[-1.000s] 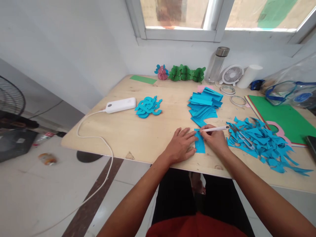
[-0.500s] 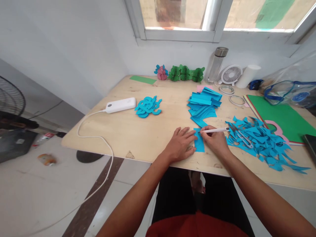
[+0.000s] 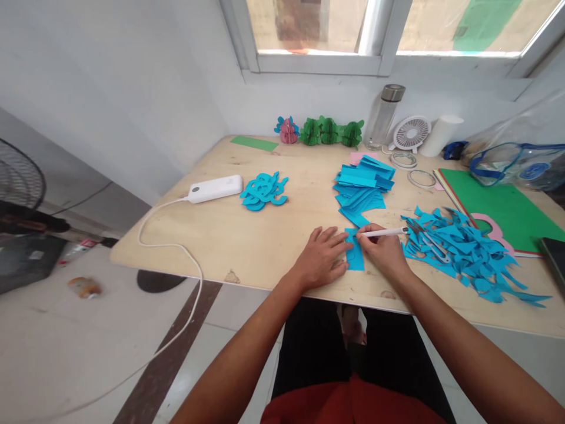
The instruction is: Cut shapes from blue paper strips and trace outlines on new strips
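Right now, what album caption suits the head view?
Left hand rests on a rectangular blue paper piece while the right hand holds a slim white pen over it.

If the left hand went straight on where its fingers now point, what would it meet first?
The left hand would probably meet the small blue sheet beside it first; beyond, perhaps the blue paper pile, though depth is unclear.

We find open tabletop (image 3: 251,247) left of centre, giving room to pass; the left hand (image 3: 321,258) blocks it near centre, a blue paper stack (image 3: 362,184) above, blue scraps (image 3: 474,253) at right.
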Demonstrator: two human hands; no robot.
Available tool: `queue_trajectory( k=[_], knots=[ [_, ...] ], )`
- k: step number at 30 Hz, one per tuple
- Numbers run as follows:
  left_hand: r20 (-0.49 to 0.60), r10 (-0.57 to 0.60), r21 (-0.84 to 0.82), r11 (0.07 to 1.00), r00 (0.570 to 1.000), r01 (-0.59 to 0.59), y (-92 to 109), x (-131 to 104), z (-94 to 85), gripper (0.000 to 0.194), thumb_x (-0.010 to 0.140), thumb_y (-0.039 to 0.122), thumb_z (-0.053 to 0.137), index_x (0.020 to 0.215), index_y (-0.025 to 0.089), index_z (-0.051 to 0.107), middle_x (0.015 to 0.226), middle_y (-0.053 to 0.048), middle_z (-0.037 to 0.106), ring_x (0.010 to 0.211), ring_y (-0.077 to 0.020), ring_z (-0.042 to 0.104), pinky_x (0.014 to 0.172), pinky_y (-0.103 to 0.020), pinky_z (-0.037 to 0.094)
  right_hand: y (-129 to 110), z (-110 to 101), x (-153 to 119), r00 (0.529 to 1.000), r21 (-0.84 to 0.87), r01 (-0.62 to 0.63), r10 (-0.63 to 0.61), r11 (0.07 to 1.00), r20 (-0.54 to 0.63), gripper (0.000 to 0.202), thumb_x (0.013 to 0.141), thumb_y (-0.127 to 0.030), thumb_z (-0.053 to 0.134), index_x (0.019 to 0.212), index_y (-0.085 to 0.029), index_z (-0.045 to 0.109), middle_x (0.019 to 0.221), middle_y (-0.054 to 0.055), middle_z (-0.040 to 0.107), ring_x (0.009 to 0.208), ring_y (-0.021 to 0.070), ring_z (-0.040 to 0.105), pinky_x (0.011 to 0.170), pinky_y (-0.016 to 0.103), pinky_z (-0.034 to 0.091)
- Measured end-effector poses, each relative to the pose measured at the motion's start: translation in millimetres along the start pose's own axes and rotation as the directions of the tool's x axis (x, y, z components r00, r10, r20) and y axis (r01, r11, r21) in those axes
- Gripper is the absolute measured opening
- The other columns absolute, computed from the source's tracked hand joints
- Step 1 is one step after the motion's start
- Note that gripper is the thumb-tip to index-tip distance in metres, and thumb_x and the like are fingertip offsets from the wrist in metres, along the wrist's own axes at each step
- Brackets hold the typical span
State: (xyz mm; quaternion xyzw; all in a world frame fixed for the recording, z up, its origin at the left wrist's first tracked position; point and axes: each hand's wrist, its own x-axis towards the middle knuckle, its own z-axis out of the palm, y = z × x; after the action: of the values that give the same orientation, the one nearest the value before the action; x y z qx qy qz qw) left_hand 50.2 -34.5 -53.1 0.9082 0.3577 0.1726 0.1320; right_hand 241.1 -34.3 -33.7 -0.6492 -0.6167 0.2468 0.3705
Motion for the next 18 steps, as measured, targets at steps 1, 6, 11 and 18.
queue_trajectory(
  k=[1, 6, 11, 18],
  knots=[
    [0.001, -0.001, -0.001, 1.000, 1.000, 0.001, 0.0, 0.1, -0.3, 0.041, 0.089, 0.039, 0.052, 0.128, 0.025, 0.058, 0.147, -0.004, 0.048, 0.140, -0.0301, 0.033, 0.115, -0.053, 0.019, 0.1, -0.1, -0.4, 1.000, 0.001, 0.002, -0.002, 1.000, -0.001, 0.021, 0.075, -0.037, 0.054, 0.074, -0.019, 0.066, 0.059, 0.000, 0.063, 0.050, 0.0145, 0.051, 0.051, 0.026, 0.037],
    [0.007, -0.003, -0.008, 1.000, 1.000, 0.003, 1.2, 0.5, -2.8, 0.042, 0.089, 0.038, 0.053, 0.128, 0.026, 0.058, 0.146, -0.005, 0.048, 0.140, -0.0300, 0.033, 0.115, -0.054, 0.020, 2.0, -1.1, -2.5, 1.000, 0.006, 0.015, -0.015, 1.000, 0.002, 0.021, 0.076, -0.037, 0.055, 0.074, -0.020, 0.066, 0.063, 0.001, 0.066, 0.056, 0.0160, 0.056, 0.053, 0.027, 0.039],
    [0.008, -0.008, 0.000, 1.000, 1.000, 0.008, 2.5, 0.1, -3.8, 0.041, 0.088, 0.038, 0.054, 0.127, 0.026, 0.059, 0.147, -0.004, 0.048, 0.140, -0.0294, 0.033, 0.115, -0.053, 0.021, 5.5, -2.0, -5.1, 1.000, -0.001, 0.026, -0.026, 1.000, 0.003, 0.020, 0.076, -0.037, 0.055, 0.077, -0.020, 0.066, 0.066, 0.002, 0.068, 0.059, 0.0172, 0.058, 0.055, 0.027, 0.042],
    [0.001, 0.007, 0.019, 1.000, 1.000, -0.007, 0.9, -0.1, -2.4, 0.042, 0.088, 0.039, 0.054, 0.128, 0.025, 0.058, 0.147, -0.004, 0.048, 0.140, -0.0299, 0.033, 0.114, -0.053, 0.023, 6.1, -3.9, -9.0, 1.000, -0.029, 0.017, -0.017, 0.999, -0.010, 0.022, 0.076, -0.037, 0.055, 0.077, -0.019, 0.067, 0.065, 0.003, 0.067, 0.056, 0.0167, 0.056, 0.056, 0.028, 0.041]
  ],
)
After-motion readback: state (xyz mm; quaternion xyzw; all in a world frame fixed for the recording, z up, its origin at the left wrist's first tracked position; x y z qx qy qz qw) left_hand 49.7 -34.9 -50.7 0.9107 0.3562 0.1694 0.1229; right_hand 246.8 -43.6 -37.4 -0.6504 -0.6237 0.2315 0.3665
